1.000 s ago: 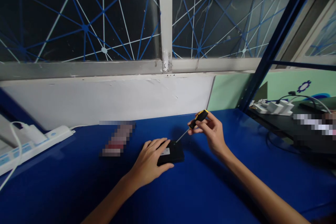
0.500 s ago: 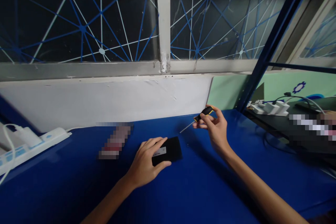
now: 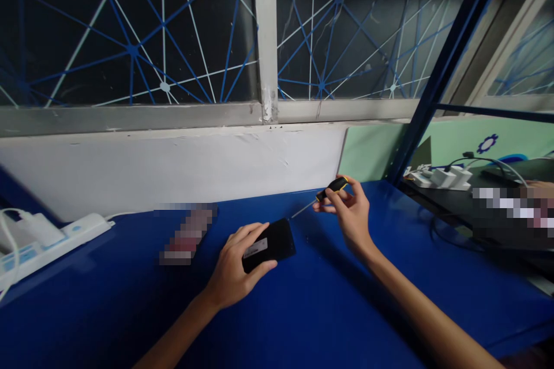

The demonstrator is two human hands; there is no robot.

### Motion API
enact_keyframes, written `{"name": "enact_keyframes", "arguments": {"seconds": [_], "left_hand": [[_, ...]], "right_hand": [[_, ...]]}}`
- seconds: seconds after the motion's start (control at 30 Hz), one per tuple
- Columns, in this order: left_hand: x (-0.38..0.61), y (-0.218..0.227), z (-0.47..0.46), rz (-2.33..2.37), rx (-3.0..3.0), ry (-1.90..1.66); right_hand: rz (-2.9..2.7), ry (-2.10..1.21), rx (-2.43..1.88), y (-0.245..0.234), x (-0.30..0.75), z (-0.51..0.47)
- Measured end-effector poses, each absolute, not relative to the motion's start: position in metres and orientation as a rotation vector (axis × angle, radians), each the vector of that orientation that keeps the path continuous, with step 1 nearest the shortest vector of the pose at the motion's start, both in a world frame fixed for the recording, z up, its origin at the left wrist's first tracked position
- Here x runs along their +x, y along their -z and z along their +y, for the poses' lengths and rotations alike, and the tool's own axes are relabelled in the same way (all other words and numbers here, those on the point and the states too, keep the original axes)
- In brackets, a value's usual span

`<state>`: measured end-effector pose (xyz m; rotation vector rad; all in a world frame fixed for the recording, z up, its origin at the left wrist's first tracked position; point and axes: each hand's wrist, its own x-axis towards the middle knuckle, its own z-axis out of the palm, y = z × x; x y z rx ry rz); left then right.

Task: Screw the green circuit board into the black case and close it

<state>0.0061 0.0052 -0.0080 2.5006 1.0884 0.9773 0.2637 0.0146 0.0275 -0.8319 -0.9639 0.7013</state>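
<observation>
A flat black rectangular case (image 3: 279,240) with a pale label is on the blue table (image 3: 277,323). My left hand (image 3: 236,265) grips it from the left, thumb along the near edge and fingers over the far side. In my right hand (image 3: 350,207) is a black and yellow screwdriver (image 3: 332,189), pinched by its handle and slanting down to the left. Its tip is at the case's far right corner; whether it touches a screw there is too small to tell. Tiny specks (image 3: 307,238) lie just right of the case.
A white power strip (image 3: 56,242) with a plug and cables lies at the left. A blurred-out item (image 3: 188,234) rests left of my left hand. Right of the blue rack post (image 3: 426,109) are another power strip (image 3: 445,177), cables and part of another person's hand (image 3: 541,191).
The case's right end has tilted slightly up, and its corner now meets the screwdriver tip. Both hands keep their holds. The whole view has shifted a little.
</observation>
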Motion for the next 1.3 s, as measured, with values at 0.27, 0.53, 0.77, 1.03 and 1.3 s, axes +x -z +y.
{"name": "enact_keyframes", "arguments": {"seconds": [0.27, 0.53, 0.77, 1.03, 1.3], "left_hand": [[0.007, 0.007, 0.005, 1.064, 2.534, -0.996], [0.007, 0.007, 0.004, 1.07, 2.52, -0.969], [0.008, 0.004, 0.0, 1.082, 2.5, -0.982], [0.006, 0.004, 0.001, 1.068, 2.508, -0.995], [0.006, 0.003, 0.001, 1.048, 2.53, -0.979]], "right_hand": [[-0.966, -0.712, -0.82, -0.028, 0.263, 0.014], [-0.981, -0.701, -0.816, -0.028, 0.263, 0.014], [-0.989, -0.703, -0.787, -0.028, 0.263, 0.01], [-1.023, -0.693, -0.811, -0.028, 0.265, 0.011], [-1.115, -0.552, -0.977, -0.024, 0.273, 0.017]]}}
